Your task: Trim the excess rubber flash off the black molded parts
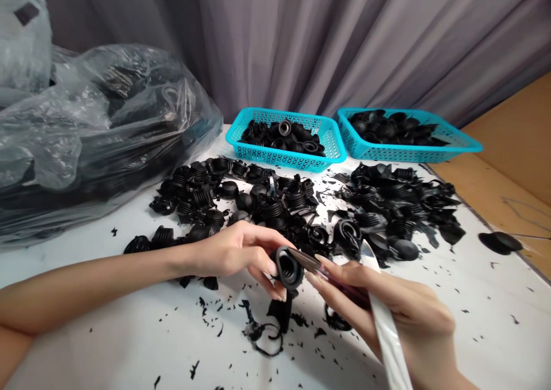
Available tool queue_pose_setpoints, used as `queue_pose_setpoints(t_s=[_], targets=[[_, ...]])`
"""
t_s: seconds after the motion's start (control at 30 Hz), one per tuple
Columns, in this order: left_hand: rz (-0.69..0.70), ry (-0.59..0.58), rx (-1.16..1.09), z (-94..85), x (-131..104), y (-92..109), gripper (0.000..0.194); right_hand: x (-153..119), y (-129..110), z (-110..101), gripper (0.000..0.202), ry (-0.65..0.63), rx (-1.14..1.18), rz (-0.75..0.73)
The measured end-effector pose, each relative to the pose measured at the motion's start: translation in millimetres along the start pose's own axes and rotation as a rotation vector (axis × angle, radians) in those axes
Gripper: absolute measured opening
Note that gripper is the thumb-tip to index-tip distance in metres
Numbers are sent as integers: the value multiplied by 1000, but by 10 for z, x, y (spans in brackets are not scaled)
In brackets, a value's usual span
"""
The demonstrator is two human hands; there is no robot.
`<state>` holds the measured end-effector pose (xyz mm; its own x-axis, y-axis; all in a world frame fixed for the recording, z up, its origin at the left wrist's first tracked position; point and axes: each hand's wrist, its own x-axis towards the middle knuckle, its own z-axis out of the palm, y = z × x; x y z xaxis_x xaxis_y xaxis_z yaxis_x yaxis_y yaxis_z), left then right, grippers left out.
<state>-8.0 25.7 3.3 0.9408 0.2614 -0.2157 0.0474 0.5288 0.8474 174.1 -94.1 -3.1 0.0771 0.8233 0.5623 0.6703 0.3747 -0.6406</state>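
Note:
My left hand (235,255) pinches a black ribbed rubber bellows (289,268) by its side, with its round open end facing me. My right hand (387,304) grips a small knife (306,260), whose blade meets the upper right rim of the bellows. A long white tool-like piece (385,332) with a shiny tip also lies across the right hand, tucked between its fingers; its kind I cannot make out. Under the hands, black trimmings (269,332) and a thin cut ring lie on the white table (142,332).
Behind my hands spreads a pile of black bellows (275,206), with another heap (396,200) to the right. Two blue baskets, one (286,161) in the middle and one (460,144) at right, hold black parts. A big clear plastic bag (129,120) fills the left.

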Motion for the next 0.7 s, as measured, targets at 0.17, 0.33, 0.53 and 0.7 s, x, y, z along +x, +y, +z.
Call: queue_pose_setpoints(t_s=[0.17,0.33,0.53,0.7], targets=[[2,66,39,15,-13,36,27,11,35,-59,8,39,-2,55],[18,72,42,20,-12,40,26,-7,74,-59,8,6,23,76],[20,63,28,11,-7,29,25,15,73,-25,10,6,44,65],[23,71,26,20,-9,28,26,30,45,-40,15,-1,16,76]])
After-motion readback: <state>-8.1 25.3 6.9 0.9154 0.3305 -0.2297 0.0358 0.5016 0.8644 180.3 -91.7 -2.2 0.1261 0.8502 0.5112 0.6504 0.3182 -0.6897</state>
